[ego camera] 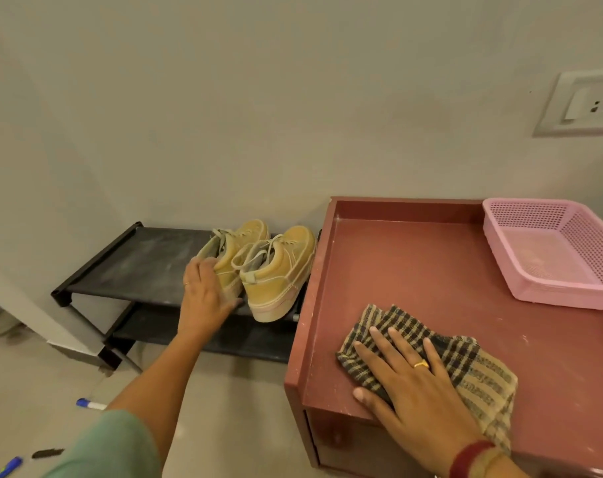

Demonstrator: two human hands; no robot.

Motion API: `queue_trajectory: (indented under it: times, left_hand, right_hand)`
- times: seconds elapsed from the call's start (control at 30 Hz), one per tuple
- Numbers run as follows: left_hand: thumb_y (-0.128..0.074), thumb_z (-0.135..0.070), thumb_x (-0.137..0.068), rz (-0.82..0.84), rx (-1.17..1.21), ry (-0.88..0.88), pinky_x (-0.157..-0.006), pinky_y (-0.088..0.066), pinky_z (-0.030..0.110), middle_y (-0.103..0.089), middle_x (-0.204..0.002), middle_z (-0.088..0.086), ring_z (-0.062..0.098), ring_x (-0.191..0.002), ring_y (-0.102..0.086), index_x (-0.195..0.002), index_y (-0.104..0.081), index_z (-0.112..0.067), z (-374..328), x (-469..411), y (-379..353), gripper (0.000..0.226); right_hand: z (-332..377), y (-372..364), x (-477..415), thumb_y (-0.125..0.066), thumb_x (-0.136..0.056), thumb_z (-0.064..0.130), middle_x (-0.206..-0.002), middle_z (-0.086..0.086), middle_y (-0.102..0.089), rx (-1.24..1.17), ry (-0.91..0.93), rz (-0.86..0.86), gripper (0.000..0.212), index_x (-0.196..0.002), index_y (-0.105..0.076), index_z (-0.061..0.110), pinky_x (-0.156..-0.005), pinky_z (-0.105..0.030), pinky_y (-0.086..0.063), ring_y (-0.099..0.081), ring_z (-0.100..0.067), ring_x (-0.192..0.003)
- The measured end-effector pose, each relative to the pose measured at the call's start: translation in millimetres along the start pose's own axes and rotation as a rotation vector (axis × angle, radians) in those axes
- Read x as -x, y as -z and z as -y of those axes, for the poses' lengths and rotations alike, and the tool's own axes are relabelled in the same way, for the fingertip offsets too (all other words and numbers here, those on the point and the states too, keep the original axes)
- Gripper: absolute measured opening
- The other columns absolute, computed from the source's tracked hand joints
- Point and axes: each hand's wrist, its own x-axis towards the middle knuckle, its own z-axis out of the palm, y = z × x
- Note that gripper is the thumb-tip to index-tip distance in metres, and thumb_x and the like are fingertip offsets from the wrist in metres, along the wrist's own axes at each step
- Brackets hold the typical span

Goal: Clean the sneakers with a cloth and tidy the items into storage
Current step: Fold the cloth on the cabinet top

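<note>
Two tan sneakers stand side by side on the top shelf of a black shoe rack [134,260], heels toward me. My left hand [203,294] rests with straight fingers against the heel of the left sneaker [229,251]. The right sneaker [279,274] stands just beside the cabinet. My right hand [410,384] lies flat, fingers spread, on a crumpled checked cloth [479,374] on the red cabinet top [396,270].
A pink plastic basket [562,281] sits at the cabinet's back right. The rack has a lower shelf [203,334]. Markers lie on the floor at lower left [90,404]. A wall socket [582,105] is at upper right.
</note>
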Motion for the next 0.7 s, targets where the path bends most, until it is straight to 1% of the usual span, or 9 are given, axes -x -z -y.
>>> queue_trajectory:
  times: [0.03,0.13,0.2,0.27,0.4,0.5,0.57,0.63,0.7]
  left_hand:
    - [-0.086,-0.024,-0.066,0.01,0.012,-0.035,-0.092,-0.047,0.048,-0.03,-0.134,0.013,0.034,-0.123,-0.038,-0.125,-0.036,-0.011,3,4,-3,0.079]
    - [-0.08,-0.024,-0.073,0.018,0.03,-0.085,-0.092,-0.049,0.047,-0.027,-0.138,0.011,0.032,-0.123,-0.04,-0.127,-0.036,-0.013,11,8,-1,0.07]
    - [-0.078,-0.025,-0.076,0.022,0.027,-0.103,-0.089,-0.051,0.045,-0.024,-0.141,0.01,0.031,-0.123,-0.042,-0.128,-0.036,-0.014,11,8,5,0.068]
    - [-0.077,-0.026,-0.077,0.002,0.031,-0.085,-0.085,-0.051,0.04,-0.023,-0.142,0.009,0.029,-0.122,-0.042,-0.129,-0.036,-0.015,9,9,10,0.067]
    - [-0.075,-0.024,-0.077,0.102,-0.021,-0.089,-0.09,-0.051,0.039,-0.025,-0.145,0.002,0.024,-0.127,-0.038,-0.138,-0.03,-0.021,14,15,19,0.076]
    - [-0.076,-0.026,-0.075,0.209,-0.096,-0.09,-0.101,-0.042,0.042,-0.027,-0.147,0.004,0.025,-0.133,-0.035,-0.142,-0.028,-0.021,10,14,34,0.082]
    - [-0.075,-0.03,-0.075,0.211,-0.147,-0.08,-0.105,-0.038,0.047,-0.026,-0.147,0.007,0.028,-0.134,-0.033,-0.141,-0.03,-0.019,-2,14,47,0.08]
    - [-0.073,-0.034,-0.077,0.167,-0.123,-0.072,-0.106,-0.035,0.051,-0.025,-0.148,0.009,0.029,-0.136,-0.03,-0.14,-0.033,-0.018,-22,18,64,0.077]
    - [-0.073,-0.033,-0.077,0.128,-0.043,-0.081,-0.107,-0.033,0.054,-0.026,-0.148,0.009,0.029,-0.137,-0.027,-0.139,-0.036,-0.018,-50,26,81,0.074]
  right_hand:
    - [-1,2,0,-0.015,-0.092,0.066,-0.147,0.009,-0.038,0.004,-0.007,0.0,0.057,-0.138,-0.037,0.041,-0.106,-0.042,-0.008,-0.039,-0.014,-0.134]
    - [-2,6,-1,0.01,-0.079,0.07,-0.15,0.017,0.017,-0.027,0.078,-0.098,0.069,-0.144,0.003,0.047,-0.109,-0.038,0.02,0.013,-0.01,-0.143]
    - [-2,2,0,0.013,-0.073,0.072,-0.148,0.017,0.025,-0.059,0.082,-0.142,0.075,-0.143,0.01,0.046,-0.11,-0.036,0.023,0.023,-0.008,-0.14]
    - [-2,3,0,0.006,-0.075,0.073,-0.152,0.014,0.02,-0.116,0.004,-0.174,0.076,-0.145,0.003,0.045,-0.113,-0.036,0.017,0.018,-0.008,-0.14]
    - [-5,6,2,0.0,-0.085,0.072,-0.154,0.005,-0.016,-0.015,0.024,-0.165,0.074,-0.144,-0.027,0.036,-0.118,-0.041,-0.002,-0.018,-0.019,-0.143]
    - [-6,3,5,0.035,-0.063,0.071,-0.156,0.009,0.0,0.011,0.098,-0.12,0.1,-0.147,-0.006,0.039,-0.112,-0.038,0.011,0.0,-0.016,-0.145]
    - [-6,7,5,0.042,-0.055,0.068,-0.157,0.012,-0.001,0.005,0.095,-0.118,0.106,-0.147,-0.003,0.041,-0.112,-0.036,0.013,0.002,-0.013,-0.145]
    - [-4,13,7,0.031,-0.066,0.071,-0.157,0.013,-0.01,-0.037,0.095,-0.135,0.095,-0.146,-0.012,0.042,-0.115,-0.034,0.006,-0.005,-0.012,-0.145]
    - [-8,17,9,-0.004,-0.09,0.061,-0.153,0.011,-0.025,-0.16,0.105,-0.19,0.062,-0.144,-0.027,0.039,-0.117,-0.031,-0.008,-0.019,-0.013,-0.142]
